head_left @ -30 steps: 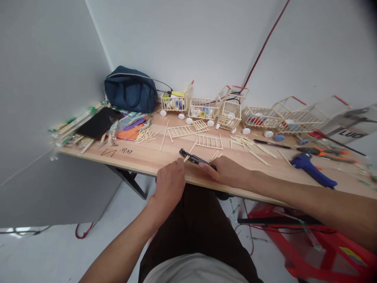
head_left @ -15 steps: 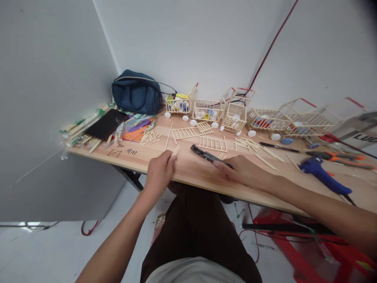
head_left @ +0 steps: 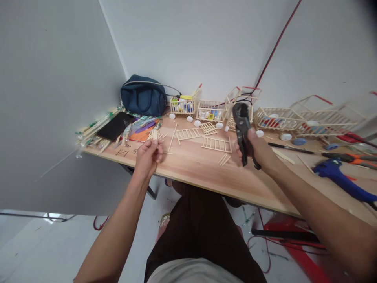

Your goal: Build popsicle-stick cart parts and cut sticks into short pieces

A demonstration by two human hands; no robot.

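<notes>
Pinched in my left hand (head_left: 149, 155) are some short pale wooden sticks (head_left: 154, 135), their tips pointing up, near the front left of the table. My right hand (head_left: 259, 149) grips a pair of black pliers-like cutters (head_left: 244, 131), raised above the table with the head upward. Between the hands lie ladder-shaped stick panels (head_left: 217, 144) and a few short cut sticks (head_left: 224, 159). One long thin stick (head_left: 172, 137) lies just right of my left hand.
Several small stick-built carts (head_left: 212, 111) with white wheels stand along the wall. A blue bag (head_left: 143, 95), a black tablet-like slab (head_left: 115, 125) and packed sticks (head_left: 94, 127) lie at left. To the right are a blue glue gun (head_left: 343, 179), a black pen (head_left: 290, 148) and orange-handled pliers (head_left: 350, 158).
My right hand has lifted the cutters off the tabletop and turned them upright, moving right. My left hand has shifted left and up with the sticks. The view has turned slightly.
</notes>
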